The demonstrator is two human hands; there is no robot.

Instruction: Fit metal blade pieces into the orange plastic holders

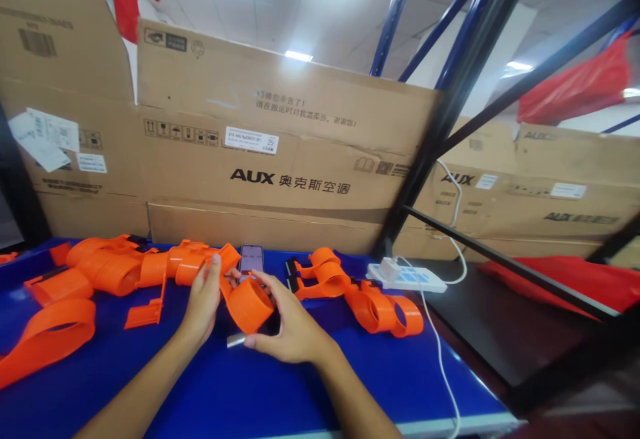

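Note:
Between my two hands is a rolled orange plastic band (249,307), lifted a little off the blue tabletop (210,385). My right hand (293,325) curves round the right side of the roll, thumb low and fingers over the top. My left hand (204,302) is closed at the band's upper left end, thumb upright; its fingertips are partly hidden. A short silvery strip (236,340) shows just under the roll, by my right thumb. Behind the roll lies a phone (251,259) with its screen lit.
Several orange rolled bands (103,265) crowd the left side, one loose loop (55,332) nearest me. More orange rolls (373,309) lie at right, beside a white power strip (407,277) with a trailing cable (440,352). Cardboard (300,152) walls the back; a dark frame post (430,152) stands right.

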